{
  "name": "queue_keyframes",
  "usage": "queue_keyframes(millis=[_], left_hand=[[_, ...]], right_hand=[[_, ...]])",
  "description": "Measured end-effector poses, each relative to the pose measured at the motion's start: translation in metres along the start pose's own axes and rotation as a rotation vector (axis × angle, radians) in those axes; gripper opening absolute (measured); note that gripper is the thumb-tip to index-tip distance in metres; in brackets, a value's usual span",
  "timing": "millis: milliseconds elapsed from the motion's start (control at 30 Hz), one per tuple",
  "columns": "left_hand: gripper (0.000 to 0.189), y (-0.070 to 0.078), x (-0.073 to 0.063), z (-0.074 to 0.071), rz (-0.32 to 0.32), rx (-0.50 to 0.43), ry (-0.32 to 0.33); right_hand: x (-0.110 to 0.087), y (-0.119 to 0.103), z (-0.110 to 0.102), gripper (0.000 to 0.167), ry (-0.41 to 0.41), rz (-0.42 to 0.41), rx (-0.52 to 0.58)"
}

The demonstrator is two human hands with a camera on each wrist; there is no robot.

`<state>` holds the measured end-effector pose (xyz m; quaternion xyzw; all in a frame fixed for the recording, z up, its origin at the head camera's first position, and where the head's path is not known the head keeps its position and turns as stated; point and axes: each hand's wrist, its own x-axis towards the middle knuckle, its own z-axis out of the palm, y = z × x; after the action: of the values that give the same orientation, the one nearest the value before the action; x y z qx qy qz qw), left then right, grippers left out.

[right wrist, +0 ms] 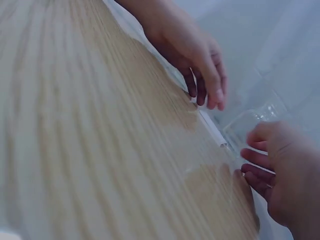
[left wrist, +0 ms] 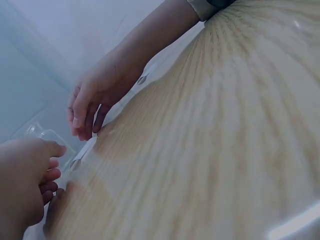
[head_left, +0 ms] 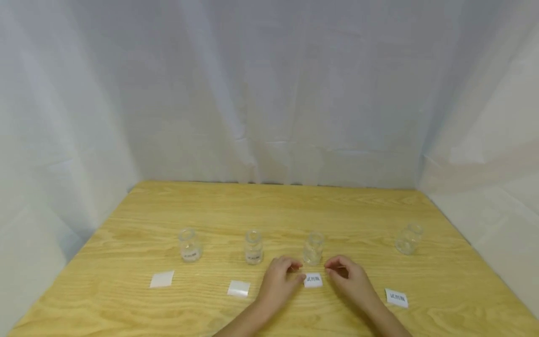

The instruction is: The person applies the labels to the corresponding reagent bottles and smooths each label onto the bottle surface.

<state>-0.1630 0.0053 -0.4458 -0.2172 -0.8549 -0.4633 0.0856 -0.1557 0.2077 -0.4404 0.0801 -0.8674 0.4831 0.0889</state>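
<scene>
A small clear glass jar (head_left: 313, 248) stands on the table, and a white label with dark printed characters (head_left: 313, 280) lies just in front of it. To the left of these is my left hand (head_left: 281, 281), its fingers loosely bent and the thumb tip right at the label's left edge. On the other side my right hand (head_left: 351, 283) curves in toward the jar and label with nothing between its fingers. Both wrist views show the two hands facing each other across the thin label (left wrist: 86, 148) (right wrist: 212, 127), low over the tabletop.
Two more jars (head_left: 190, 245) (head_left: 254, 247), with printed labels low on their fronts, stand to the left; blank glossy white slips (head_left: 162, 279) (head_left: 238, 288) lie before them. At the right are another jar (head_left: 409, 238) and a printed label (head_left: 396, 298). White curtains (head_left: 273, 93) surround the wooden table (head_left: 210, 206).
</scene>
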Motion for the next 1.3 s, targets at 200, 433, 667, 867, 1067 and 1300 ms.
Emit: queue_keyframes(millis=[200,433,667,867,1067,1300], left_hand=[[0.034,-0.0002,-0.0051,-0.0039,0.071,0.244,-0.070],[0.032,-0.0008,-0.0035,-0.0033,0.111,0.316,-0.071],[0.025,-0.0007,-0.0029,-0.0020,0.111,0.310,-0.058],[0.023,-0.0003,-0.0030,-0.0008,0.090,0.270,-0.072],[0.030,0.0012,-0.0035,-0.0014,0.091,0.293,-0.088],[0.025,0.0033,-0.0020,0.0005,0.080,0.295,-0.075]], right_hand=[[-0.0024,0.0078,-0.0029,0.016,-0.161,-0.173,-0.154],[-0.0026,0.0073,-0.0029,0.022,-0.201,-0.221,-0.217],[-0.0031,0.0060,-0.0024,0.020,-0.202,-0.231,-0.247],[-0.0037,0.0072,-0.0020,0.024,-0.191,-0.247,-0.266],[-0.0040,0.0072,-0.0016,0.022,-0.191,-0.259,-0.267],[-0.0036,0.0077,-0.0012,0.018,-0.179,-0.258,-0.271]])
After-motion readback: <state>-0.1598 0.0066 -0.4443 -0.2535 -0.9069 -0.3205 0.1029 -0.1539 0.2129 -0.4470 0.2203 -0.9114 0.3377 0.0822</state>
